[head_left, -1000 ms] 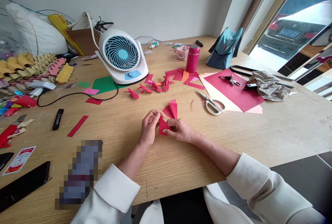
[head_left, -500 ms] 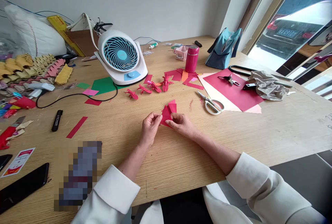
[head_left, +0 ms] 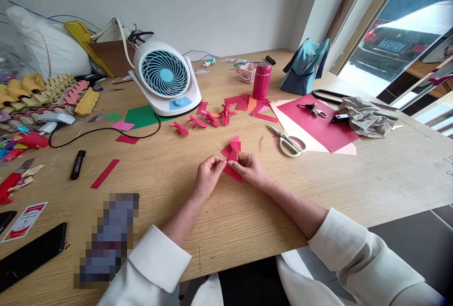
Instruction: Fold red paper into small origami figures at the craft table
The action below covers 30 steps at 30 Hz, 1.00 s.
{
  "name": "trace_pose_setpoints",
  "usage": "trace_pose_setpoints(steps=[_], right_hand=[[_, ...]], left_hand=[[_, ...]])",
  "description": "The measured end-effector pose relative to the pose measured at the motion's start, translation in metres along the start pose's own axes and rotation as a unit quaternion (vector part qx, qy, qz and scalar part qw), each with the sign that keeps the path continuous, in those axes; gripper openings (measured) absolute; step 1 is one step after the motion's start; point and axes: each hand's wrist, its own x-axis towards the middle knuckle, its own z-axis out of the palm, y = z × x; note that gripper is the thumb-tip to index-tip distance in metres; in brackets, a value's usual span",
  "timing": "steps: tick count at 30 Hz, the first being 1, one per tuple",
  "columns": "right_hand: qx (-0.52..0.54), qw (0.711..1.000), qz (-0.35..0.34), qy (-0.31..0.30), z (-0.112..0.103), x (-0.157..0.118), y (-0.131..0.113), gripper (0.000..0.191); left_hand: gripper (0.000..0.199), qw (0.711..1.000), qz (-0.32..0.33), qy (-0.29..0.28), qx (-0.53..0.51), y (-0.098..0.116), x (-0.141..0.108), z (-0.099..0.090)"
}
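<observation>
2 hands pinch a bit of folded red paper

The L hand has thumb & finger pinched on the L side of the folded red paper. Its other fingers are curled in. The R hand pinches the same paper, thumb on the near side, fingers bent. So both hands are nearly closed, w/ just the paper b/w the tips. The paper is in front of the person, b/w the 2 hands, over the wood table. A corner pokes out below the R thumb. Can't tell if it touches the wood.

Just past the hands are more red paper pcs. Farther back, 4 little red paper shapes sit in a row, near the white fan.

R of the hands, the scissors lie flat, tips pointing back & to the L. Near them, a big red sheet lies on pale sheets, w/ keys on it & a crumpled gray cloth at its R edge. Way back are a pink bottle & a blue bag.

Off to the L: a red strip, a blk marker & a blk phone.
</observation>
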Motion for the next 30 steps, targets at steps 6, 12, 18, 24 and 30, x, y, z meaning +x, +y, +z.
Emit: trace_pose_setpoints(steps=[6, 12, 18, 24, 30], right_hand=[[0.059, 0.998, 0.001, 0.020, -0.001, 0.001, -0.006, 0.049], [0.076, 0.996, 0.015, 0.052, -0.004, 0.002, -0.007, 0.052], [0.079, 0.995, 0.021, 0.063, -0.007, 0.003, -0.009, 0.052], [0.085, 0.994, 0.015, 0.064, -0.009, 0.005, -0.012, 0.052], [0.056, 0.998, -0.004, 0.032, -0.006, 0.001, -0.010, 0.047]], left_hand=[[0.030, 1.000, -0.024, 0.005, -0.019, 0.000, 0.001, 0.000], [0.032, 0.999, -0.029, 0.025, -0.024, -0.001, 0.002, -0.001], [0.032, 0.999, -0.039, 0.020, -0.026, -0.002, 0.003, -0.001], [0.032, 0.998, -0.037, 0.031, -0.029, 0.001, 0.002, -0.002], [0.030, 0.999, -0.029, 0.010, -0.044, -0.003, 0.003, -0.003]])
